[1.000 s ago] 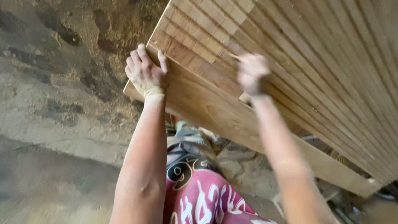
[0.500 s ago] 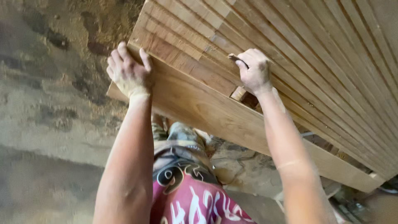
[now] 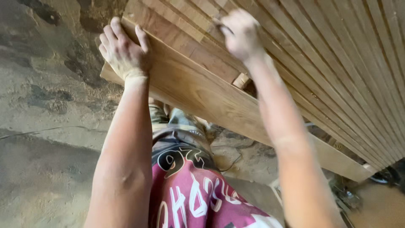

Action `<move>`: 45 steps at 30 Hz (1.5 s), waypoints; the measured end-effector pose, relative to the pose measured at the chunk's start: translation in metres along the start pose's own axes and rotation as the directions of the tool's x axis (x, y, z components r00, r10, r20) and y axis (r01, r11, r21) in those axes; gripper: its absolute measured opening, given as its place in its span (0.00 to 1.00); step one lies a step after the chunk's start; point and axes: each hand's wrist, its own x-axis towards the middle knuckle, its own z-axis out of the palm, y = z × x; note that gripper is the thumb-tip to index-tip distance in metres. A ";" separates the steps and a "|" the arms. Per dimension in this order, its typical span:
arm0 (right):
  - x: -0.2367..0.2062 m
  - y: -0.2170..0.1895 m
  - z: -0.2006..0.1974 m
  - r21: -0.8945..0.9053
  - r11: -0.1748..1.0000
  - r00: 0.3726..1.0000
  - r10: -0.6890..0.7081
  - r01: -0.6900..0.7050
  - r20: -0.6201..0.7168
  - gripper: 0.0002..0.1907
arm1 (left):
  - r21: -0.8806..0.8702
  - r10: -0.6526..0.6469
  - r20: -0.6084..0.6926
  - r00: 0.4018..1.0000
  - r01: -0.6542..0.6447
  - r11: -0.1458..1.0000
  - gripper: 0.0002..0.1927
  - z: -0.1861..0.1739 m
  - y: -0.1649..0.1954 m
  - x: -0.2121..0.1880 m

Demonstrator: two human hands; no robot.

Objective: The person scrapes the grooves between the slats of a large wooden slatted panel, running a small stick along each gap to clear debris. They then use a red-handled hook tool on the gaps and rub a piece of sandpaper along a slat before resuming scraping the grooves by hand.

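A wide wooden plank point(image 3: 198, 90) runs slantwise under a panel of several narrow wooden slats point(image 3: 337, 63). My left hand point(image 3: 123, 50) lies flat on the plank's left end, fingers spread and pressing on the wood. My right hand point(image 3: 240, 33) is blurred above the slats, fingers closed around a thin dark object whose tip shows at its left; I cannot tell what it is. A small wooden block point(image 3: 241, 80) sits between plank and slats just below my right wrist.
Below is a dusty earthen floor point(image 3: 46, 126) with dark patches. A thin cable point(image 3: 228, 162) lies on the ground near my legs. Dark objects point(image 3: 388, 175) sit at the far right under the slats. My red printed shirt point(image 3: 198, 198) fills the bottom centre.
My right hand has moved left and up over the slats and is now blurred. My left hand stays pressed on the plank's end.
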 end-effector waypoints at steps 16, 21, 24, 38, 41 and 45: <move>-0.063 -0.023 -0.008 0.189 0.904 0.896 0.414 -0.383 -0.160 0.20 | -0.015 0.021 -0.031 0.999 -0.021 1.000 0.25 0.007 -0.006 -0.004; -0.053 -0.039 0.023 -0.183 0.914 0.910 0.305 -0.362 -0.279 0.22 | -0.003 0.012 -0.020 1.000 -0.012 1.000 0.25 0.010 -0.003 -0.008; -0.058 -0.040 0.031 -0.145 0.903 0.881 0.341 -0.403 -0.327 0.20 | 0.004 0.006 -0.030 1.000 -0.006 1.000 0.25 0.009 -0.003 -0.008; -0.020 -0.046 0.045 -0.050 0.953 0.879 0.254 -0.298 -0.404 0.04 | 0.018 0.011 -0.023 1.000 -0.011 1.000 0.25 0.004 -0.004 -0.004; -0.021 -0.044 0.031 -0.037 0.972 0.910 0.205 -0.233 -0.359 0.08 | 0.007 0.016 -0.003 1.000 -0.016 1.000 0.25 0.000 -0.003 -0.002; -0.030 -0.033 0.010 -0.021 0.947 0.916 0.304 -0.321 -0.263 0.06 | -0.020 -0.003 0.002 1.000 0.003 1.000 0.26 -0.001 -0.003 0.003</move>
